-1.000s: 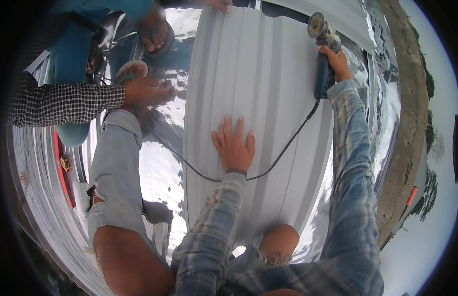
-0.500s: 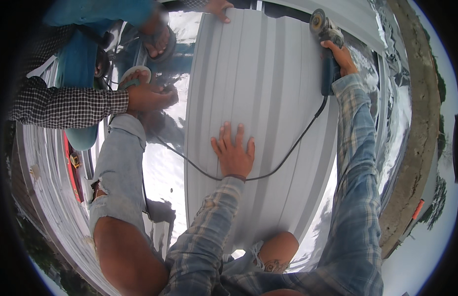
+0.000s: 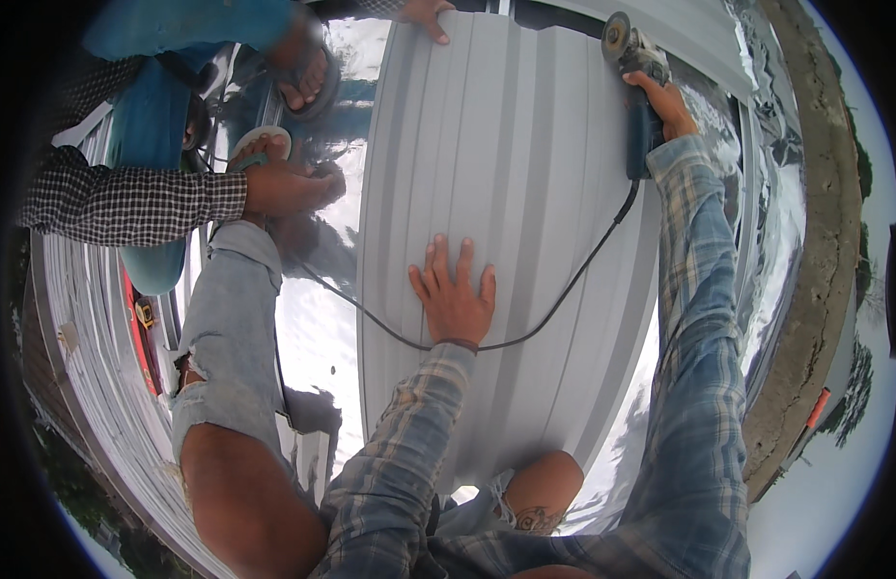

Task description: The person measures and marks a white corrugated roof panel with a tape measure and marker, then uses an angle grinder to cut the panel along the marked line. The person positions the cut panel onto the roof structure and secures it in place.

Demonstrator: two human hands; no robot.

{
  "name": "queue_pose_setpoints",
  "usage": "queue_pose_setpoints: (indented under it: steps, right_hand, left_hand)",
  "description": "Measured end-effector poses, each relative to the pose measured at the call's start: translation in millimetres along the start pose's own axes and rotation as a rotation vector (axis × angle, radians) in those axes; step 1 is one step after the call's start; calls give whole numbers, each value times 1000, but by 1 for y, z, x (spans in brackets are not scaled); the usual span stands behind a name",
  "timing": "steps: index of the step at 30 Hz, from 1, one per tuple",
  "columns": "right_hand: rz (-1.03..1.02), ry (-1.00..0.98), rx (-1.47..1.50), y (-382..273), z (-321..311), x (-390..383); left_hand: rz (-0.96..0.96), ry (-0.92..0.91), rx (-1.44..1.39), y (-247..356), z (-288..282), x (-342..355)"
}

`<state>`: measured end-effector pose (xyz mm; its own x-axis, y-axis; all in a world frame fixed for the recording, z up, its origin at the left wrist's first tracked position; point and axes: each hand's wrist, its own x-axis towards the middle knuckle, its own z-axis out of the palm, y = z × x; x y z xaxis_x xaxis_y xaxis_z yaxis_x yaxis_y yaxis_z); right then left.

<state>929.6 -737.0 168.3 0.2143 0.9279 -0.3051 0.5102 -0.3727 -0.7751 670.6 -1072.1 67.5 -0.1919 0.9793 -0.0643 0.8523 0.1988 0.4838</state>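
My left hand [image 3: 456, 301] lies flat with fingers spread on a ribbed grey metal sheet [image 3: 487, 174]. At the sheet's far right edge, my right hand [image 3: 666, 104] is wrapped round an angle grinder [image 3: 644, 130]. The grinder's round disc [image 3: 617, 37] sits at its far end, by the sheet's far right corner. A dark power cord [image 3: 574, 299] runs from the grinder's near end, sags across the sheet past my left wrist and leaves over the left edge.
A co-worker's hand [image 3: 429, 17] rests on the sheet's far left corner; a co-worker's other hand [image 3: 294, 185] is left of the sheet. Sandalled feet [image 3: 308, 82] stand on shiny foil [image 3: 318, 318]. A tape measure [image 3: 144, 314] lies far left. A rough concrete ledge [image 3: 805, 241] runs along the right.
The view has shifted very slightly. My left hand stays flat on the sheet, and the grinder remains in my right hand at nearly the same place.
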Motion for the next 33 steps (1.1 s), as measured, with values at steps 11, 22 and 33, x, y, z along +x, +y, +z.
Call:
queue_pose_setpoints:
  steps: [11, 22, 33]
  right_hand:
    - [19, -21, 15, 1, 2, 2]
    - [13, -12, -32, 0, 1, 1]
    - [79, -6, -64, 4, -2, 6]
  left_hand:
    - [-9, 8, -12, 0, -1, -1]
    - [-1, 13, -7, 0, -2, -1]
    - [0, 4, -10, 0, -1, -2]
